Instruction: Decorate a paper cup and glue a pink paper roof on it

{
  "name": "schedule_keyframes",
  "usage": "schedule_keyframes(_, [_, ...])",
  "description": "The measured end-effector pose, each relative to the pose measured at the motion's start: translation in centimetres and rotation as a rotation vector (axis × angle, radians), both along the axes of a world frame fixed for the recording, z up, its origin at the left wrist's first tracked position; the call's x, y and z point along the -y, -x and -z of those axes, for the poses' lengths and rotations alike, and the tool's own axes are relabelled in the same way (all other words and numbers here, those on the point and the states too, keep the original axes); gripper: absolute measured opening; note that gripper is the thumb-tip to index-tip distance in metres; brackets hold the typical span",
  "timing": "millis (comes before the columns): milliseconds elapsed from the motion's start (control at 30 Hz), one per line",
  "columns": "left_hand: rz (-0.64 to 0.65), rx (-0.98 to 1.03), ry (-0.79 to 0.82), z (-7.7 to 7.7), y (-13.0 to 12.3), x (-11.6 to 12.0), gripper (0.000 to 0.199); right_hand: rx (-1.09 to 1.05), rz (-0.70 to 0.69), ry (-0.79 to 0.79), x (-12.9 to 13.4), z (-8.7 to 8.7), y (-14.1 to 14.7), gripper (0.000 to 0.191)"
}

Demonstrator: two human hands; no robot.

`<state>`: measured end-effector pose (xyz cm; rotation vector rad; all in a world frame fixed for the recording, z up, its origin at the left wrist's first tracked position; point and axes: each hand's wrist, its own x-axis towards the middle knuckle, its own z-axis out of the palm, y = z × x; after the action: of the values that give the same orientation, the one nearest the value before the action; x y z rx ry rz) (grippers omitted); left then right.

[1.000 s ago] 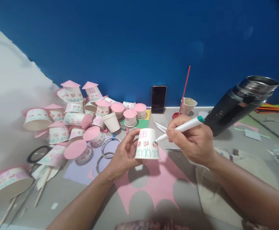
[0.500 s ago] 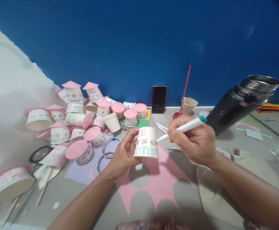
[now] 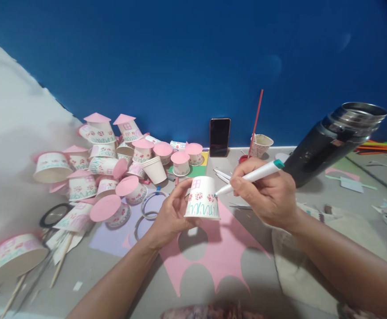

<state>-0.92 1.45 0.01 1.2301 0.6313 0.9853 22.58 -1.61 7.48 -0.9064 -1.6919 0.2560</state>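
My left hand (image 3: 171,212) grips an upside-down white paper cup (image 3: 202,206) from its left side, fingers behind and thumb beneath the rim. Drawn on the cup are a pink window, red flowers with green dabs, and a wavy green line low down. In my right hand (image 3: 269,195) is a white marker pen (image 3: 255,176) with a green end, held like a pencil. Its tip meets the cup's right side by a red flower. Below lies a sheet of pink paper (image 3: 213,261) with round holes cut out of it.
Decorated cups with pink paper roofs (image 3: 127,153) crowd the left. A phone (image 3: 220,137) leans on the blue wall. An open black flask (image 3: 333,141) stands at the right, near a cloth (image 3: 306,266). Tape rolls (image 3: 143,223) lie on lilac paper (image 3: 108,241).
The marker tip has shifted very slightly left and up along the cup's right side. Both hands keep their hold, and the cup stays nearly still.
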Motion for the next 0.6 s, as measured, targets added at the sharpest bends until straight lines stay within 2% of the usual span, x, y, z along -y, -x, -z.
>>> schedule_keyframes(333, [-0.017, -0.010, 0.032, -0.11, 0.00, 0.09, 0.090, 0.001, 0.025, 0.013, 0.31, -0.44, -0.25, 0.017])
schedule_keyframes(600, [-0.023, -0.024, 0.026, -0.05, 0.02, 0.18, 0.090, 0.018, -0.018, 0.007, 0.35, -0.44, 0.13, 0.015])
